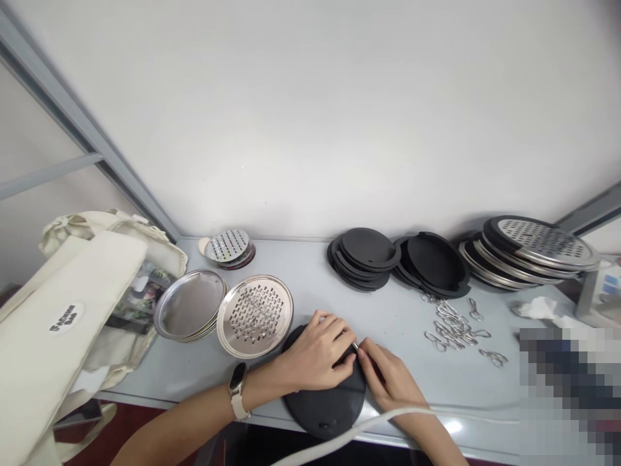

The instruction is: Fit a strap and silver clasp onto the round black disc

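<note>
A round black disc (pixel 324 408) lies near the front edge of the table, partly covered by my left hand (pixel 317 353). That hand's fingers curl over the disc and hold it, with the thumb near its right side. At the disc's upper right rim, my right hand (pixel 388 375) pinches a thin metal piece (pixel 356 346); most of it is hidden by the fingers. A round metal grater plate (pixel 255 317) rests just left of the disc. Loose wire clips (pixel 451 331) lie in a heap to the right of my right hand.
Plain metal plates (pixel 190 304) and small grater discs (pixel 227 246) are stacked at left, beside a cream bag (pixel 72 323). Black discs form two stacks (pixel 366 252) (pixel 434 262) by the wall. Metal-rimmed graters (pixel 538 243) pile up at right. A pale cable (pixel 359 427) crosses the front.
</note>
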Motion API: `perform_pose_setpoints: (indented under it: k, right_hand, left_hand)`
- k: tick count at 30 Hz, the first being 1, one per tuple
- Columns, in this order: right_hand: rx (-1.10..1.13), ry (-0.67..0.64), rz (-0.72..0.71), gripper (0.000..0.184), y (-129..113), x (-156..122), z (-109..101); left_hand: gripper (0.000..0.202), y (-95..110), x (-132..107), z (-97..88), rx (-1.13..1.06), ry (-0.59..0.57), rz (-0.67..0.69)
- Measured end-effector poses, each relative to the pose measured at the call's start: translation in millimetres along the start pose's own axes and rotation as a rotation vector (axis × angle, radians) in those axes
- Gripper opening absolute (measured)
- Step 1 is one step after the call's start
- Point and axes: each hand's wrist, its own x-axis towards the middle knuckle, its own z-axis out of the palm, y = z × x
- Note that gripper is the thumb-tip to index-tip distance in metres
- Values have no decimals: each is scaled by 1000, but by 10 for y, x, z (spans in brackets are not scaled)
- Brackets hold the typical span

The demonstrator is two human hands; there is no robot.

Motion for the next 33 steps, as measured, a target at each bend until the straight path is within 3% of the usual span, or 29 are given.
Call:
perform_pose_setpoints:
  k: [33]
  right_hand:
    - [-9,11,-8,17,11,-13,9]
  left_hand:
    - [12,-4,-7,-20,-18,-63,14]
